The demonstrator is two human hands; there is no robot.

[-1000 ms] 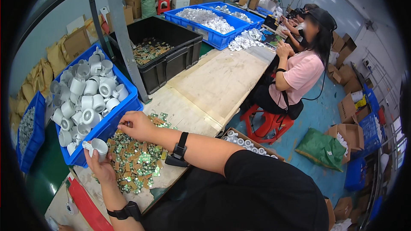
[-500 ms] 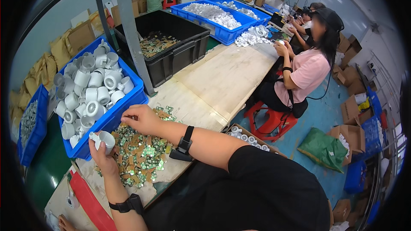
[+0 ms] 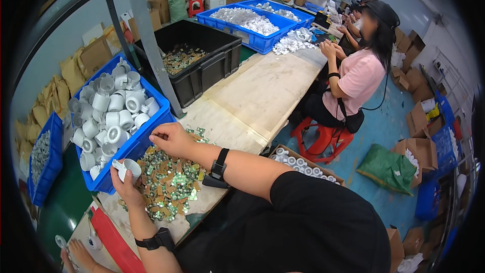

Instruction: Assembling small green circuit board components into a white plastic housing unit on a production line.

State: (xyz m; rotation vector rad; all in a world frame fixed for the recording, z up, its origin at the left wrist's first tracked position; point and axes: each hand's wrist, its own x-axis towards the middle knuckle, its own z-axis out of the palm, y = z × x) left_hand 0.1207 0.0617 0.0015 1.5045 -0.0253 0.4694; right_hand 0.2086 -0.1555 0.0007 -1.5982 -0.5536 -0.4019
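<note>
My left hand [image 3: 125, 188] is closed round a white plastic cup-shaped housing [image 3: 133, 168], its open mouth tilted upward. Just to the right, my right hand [image 3: 174, 139] has its thumb and fingertips pinched together; whatever may be between them is too small to make out. It hovers at the far edge of a heap of small green and brown circuit boards [image 3: 174, 188] spread on the wooden tabletop [image 3: 230, 103]. Beyond both hands stands a blue crate [image 3: 162, 116] filled with similar white and grey housings [image 3: 117, 135].
A black bin [image 3: 209, 65] with more circuit boards stands at the back, past a metal post [image 3: 160, 55]. Blue trays [image 3: 262, 44] of white parts lie farther off. A co-worker [image 3: 356, 81] sits at right. Another person's hand [image 3: 81, 254] shows at lower left, beside a red strip [image 3: 115, 240].
The view has shifted slightly. My hands keep nearly the same poses, the left still gripping the housing. At lower left, another person's hand and a round white part have come further into view.
</note>
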